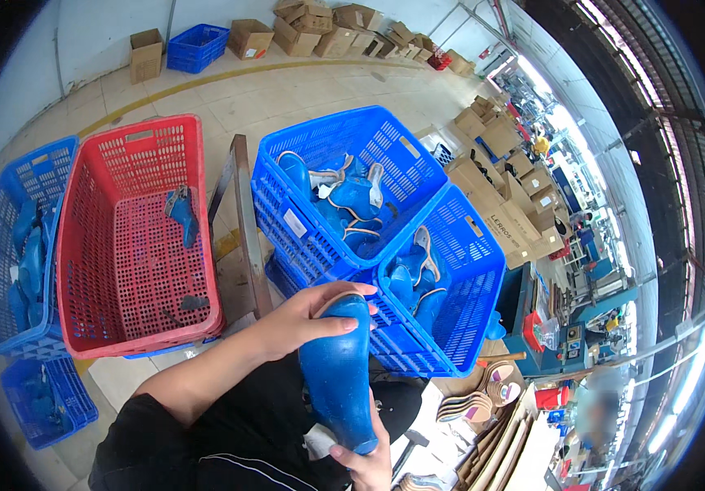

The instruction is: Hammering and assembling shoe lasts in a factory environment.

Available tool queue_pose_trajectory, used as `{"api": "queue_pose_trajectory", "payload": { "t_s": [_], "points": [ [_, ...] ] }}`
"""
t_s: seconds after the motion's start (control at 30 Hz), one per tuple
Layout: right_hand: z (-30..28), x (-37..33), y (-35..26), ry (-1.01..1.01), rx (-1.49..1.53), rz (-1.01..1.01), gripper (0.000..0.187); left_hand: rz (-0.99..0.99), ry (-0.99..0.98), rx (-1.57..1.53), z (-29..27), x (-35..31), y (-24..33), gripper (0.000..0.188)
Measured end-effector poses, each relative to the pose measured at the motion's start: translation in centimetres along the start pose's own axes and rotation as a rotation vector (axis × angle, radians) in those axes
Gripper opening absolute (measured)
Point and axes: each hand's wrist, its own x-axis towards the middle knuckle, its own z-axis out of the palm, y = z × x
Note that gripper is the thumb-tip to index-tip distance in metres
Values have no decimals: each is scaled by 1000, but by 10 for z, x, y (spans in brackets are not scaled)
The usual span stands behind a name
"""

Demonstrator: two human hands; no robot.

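Note:
A glossy blue shoe last (pixel 336 352) stands tilted in front of my body, held by both hands. My left hand (pixel 307 319) wraps round its upper end, thumb across the front, where a tan insole edge shows. At its lower end my right hand (pixel 373 460) grips from below, with part of the fingers hidden behind the last. A small whitish piece (pixel 318 442) sits against the last beside my right thumb. Just beyond are two blue crates, the farther crate (pixel 275 204) and the nearer crate (pixel 471 327), both holding several blue lasts (pixel 351 195).
To the left stands a red crate (pixel 90 237) with one blue last (pixel 181 217) inside; blue crates (pixel 0 319) flank it. A metal post (pixel 246 221) rises between crates. Stacked insoles (pixel 465 407) and a hammer (pixel 411 443) lie at right. Cardboard boxes (pixel 500 217) are beyond.

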Motion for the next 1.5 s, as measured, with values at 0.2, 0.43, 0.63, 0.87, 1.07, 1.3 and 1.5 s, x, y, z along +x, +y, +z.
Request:
{"api": "queue_pose_trajectory", "payload": {
  "t_s": [0.2,0.43,0.63,0.87,1.07,1.3,1.5],
  "points": [
    [9,22,-6,6,115,151,115,41,176,90,-29,-7,-24,33],
    [24,77,-33,34,123,98,121,52,293,-31,-60,8,-9,36],
    [-17,215,-88,219,383,286,56,278,554,220,-109,6,-11,41],
    [-16,344,-48,296,-810,-509,54,334,963,617,-219,-38,13,19],
    [-26,350,-10,211,-1348,-621,49,32,1070,994,-397,-33,-47,39],
    [-10,408,-1,124,-1587,-420,52,-803,1298,1089,-541,-44,-115,104],
    [-1,411,-3,159,-1609,-377,49,-706,1164,998,-592,-20,-170,96]
  ]
}}
